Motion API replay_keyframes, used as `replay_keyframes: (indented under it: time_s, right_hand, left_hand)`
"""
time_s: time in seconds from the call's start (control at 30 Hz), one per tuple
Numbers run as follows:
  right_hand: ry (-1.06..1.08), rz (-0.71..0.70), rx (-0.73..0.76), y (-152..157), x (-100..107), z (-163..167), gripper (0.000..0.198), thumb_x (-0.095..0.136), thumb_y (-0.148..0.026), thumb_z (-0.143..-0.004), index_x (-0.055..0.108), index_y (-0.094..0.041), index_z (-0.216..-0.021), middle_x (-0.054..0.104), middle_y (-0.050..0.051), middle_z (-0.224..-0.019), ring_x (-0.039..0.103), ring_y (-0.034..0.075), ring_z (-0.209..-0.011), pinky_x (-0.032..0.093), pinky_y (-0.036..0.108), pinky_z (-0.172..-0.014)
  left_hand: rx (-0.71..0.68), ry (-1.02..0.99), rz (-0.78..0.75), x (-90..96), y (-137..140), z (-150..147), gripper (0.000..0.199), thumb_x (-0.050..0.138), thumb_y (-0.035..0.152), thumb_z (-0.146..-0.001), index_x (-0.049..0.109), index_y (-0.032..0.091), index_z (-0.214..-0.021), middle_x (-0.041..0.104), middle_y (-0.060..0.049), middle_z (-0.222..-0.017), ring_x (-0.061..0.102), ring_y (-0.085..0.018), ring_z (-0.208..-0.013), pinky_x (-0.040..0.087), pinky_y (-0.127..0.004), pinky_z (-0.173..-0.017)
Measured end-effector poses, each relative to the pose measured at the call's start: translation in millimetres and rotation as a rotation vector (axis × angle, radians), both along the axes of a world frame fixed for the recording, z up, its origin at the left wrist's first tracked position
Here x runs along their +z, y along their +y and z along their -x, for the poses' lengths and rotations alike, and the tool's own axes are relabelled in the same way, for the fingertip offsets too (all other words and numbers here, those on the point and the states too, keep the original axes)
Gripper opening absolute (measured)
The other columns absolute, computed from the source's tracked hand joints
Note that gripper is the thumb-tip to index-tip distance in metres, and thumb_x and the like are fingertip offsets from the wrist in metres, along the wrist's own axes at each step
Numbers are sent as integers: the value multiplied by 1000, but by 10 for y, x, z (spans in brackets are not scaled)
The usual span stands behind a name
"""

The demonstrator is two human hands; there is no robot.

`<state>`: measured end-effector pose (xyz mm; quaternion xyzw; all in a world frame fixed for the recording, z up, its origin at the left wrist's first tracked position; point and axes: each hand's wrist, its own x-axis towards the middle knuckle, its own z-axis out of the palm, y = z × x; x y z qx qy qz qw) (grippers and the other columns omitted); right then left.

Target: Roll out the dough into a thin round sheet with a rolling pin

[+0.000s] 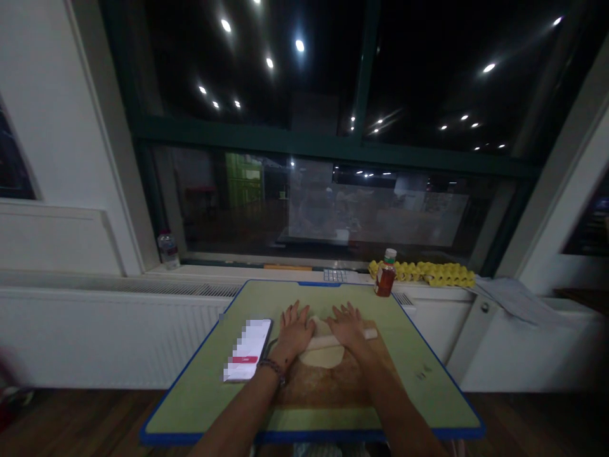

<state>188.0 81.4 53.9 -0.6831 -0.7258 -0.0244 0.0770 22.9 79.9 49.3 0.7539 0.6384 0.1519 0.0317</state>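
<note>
A pale rolling pin (pixel 321 343) lies crosswise over a flat, roundish sheet of dough (pixel 324 359). My left hand (pixel 295 330) rests palm down on the left part of the pin, fingers stretched forward and apart. Over its right part lies my right hand (pixel 347 325), also flat with spread fingers; the pin's end sticks out to the right of it. Beneath the dough is a brown wooden board (pixel 328 386), dusted with what looks like flour. A phone (pixel 250 348) with a lit screen lies left of my left hand.
The green table (pixel 190 397) has a blue edge. At its back right corner stands a bottle of reddish-brown liquid (pixel 385 278). Yellow egg trays (pixel 428 273) and a clear bottle (pixel 168 249) are on the windowsill. A white radiator (pixel 104 336) runs behind the table.
</note>
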Motion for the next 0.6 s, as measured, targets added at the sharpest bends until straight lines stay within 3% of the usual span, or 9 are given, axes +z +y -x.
replay_keyframes:
  time_s: [0.13, 0.3, 0.4, 0.6]
  right_hand:
    - [5, -89, 121, -226, -124, -66, 41, 34, -28, -95, 60, -29, -127, 53, 2, -139, 33, 28, -138, 20, 50, -112]
    - [49, -192, 159, -543, -306, -191, 45, 32, -29, -96, 54, -22, -134, 52, 5, -140, 29, 25, -141, 17, 46, -115]
    - [47, -164, 124, -505, -292, -188, 44, 32, -32, -97, 55, -23, -134, 46, 6, -145, 24, 26, -143, 16, 46, -115]
    - [8, -75, 34, -72, -126, -70, 46, 32, -36, -96, 53, -24, -136, 46, 8, -145, 23, 25, -143, 14, 46, -113]
  left_hand:
    - [-103, 25, -72, -72, -236, 26, 49, 36, 39, -95, 47, 21, -140, 33, -11, -154, 28, -31, -141, 19, -50, -114]
    - [-279, 94, -240, -96, -532, 49, 46, 34, 43, -96, 47, 28, -138, 35, -6, -153, 28, -28, -140, 13, -54, -115]
    - [-239, 89, -203, -83, -470, 32, 47, 33, 43, -97, 48, 27, -139, 36, -8, -153, 29, -29, -140, 15, -54, -114]
    - [-53, 38, -40, -47, -62, -27, 53, 34, 41, -95, 42, 20, -143, 28, -11, -156, 25, -31, -142, 18, -50, -115]
